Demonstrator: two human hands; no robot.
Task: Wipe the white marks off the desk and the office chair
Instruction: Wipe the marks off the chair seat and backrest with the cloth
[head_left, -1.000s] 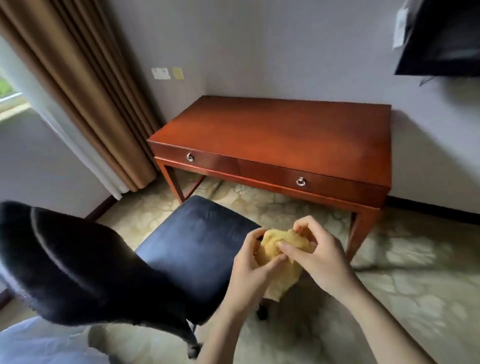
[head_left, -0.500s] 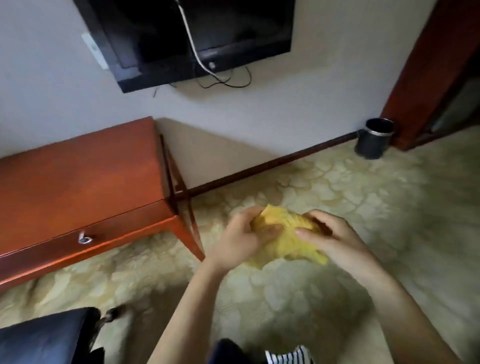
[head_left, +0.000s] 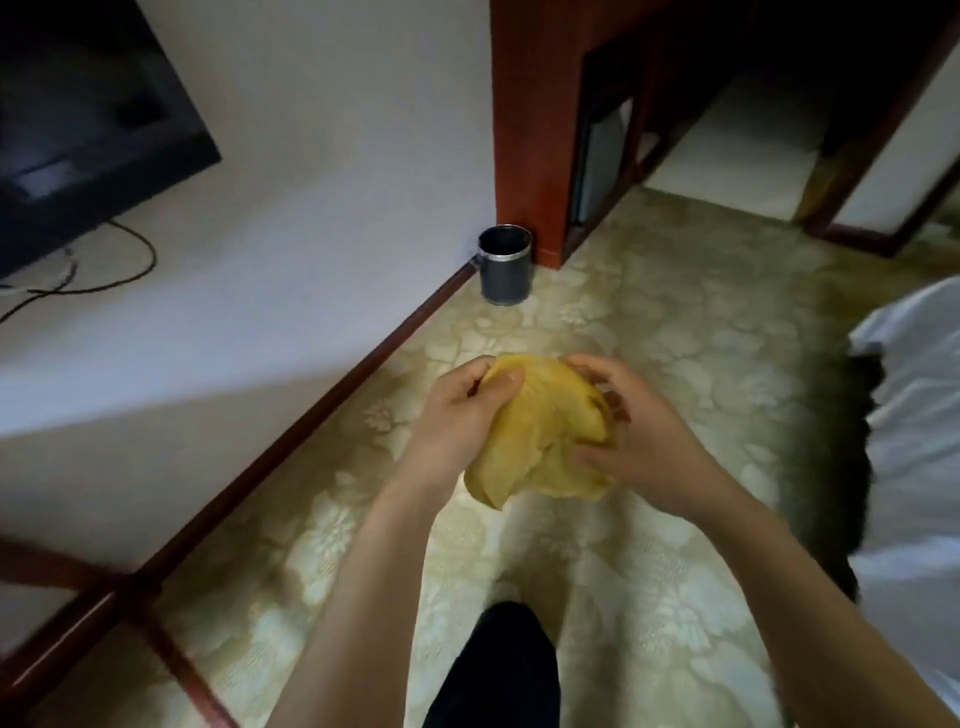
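Yellow crumpled cloth (head_left: 545, 431) at frame centre, bunched into a loose ball and held in the air over the pale floral-patterned carpet (head_left: 675, 322). Both bare hands grasp it. Left hand (head_left: 452, 421) at the cloth's 9 o'clock side: thumb pressed on the top fold, other fingers curled round behind. Right hand (head_left: 649, 441) at the 3 o'clock side: fingers curled over the upper edge, thumb pinching the lower folds. A flap of cloth hangs loose toward 7 o'clock.

Surroundings: dark grey cylindrical bin with a metal band (head_left: 504, 273) at 12 o'clock, standing on the carpet just beside the red-brown wooden cabinet side (head_left: 530, 130) and the dark wooden skirting board (head_left: 311, 415), which runs from the bin down toward 8 o'clock. Black flat television (head_left: 78, 130) on the white wall at 10 o'clock, thin black cables (head_left: 130, 270) dangling beneath. White bedding (head_left: 924, 415) at 3 o'clock. Red-brown wooden desk leg (head_left: 171, 660) at 8 o'clock, blurred. Dark trouser leg (head_left: 498, 670) at 6 o'clock, between the forearms
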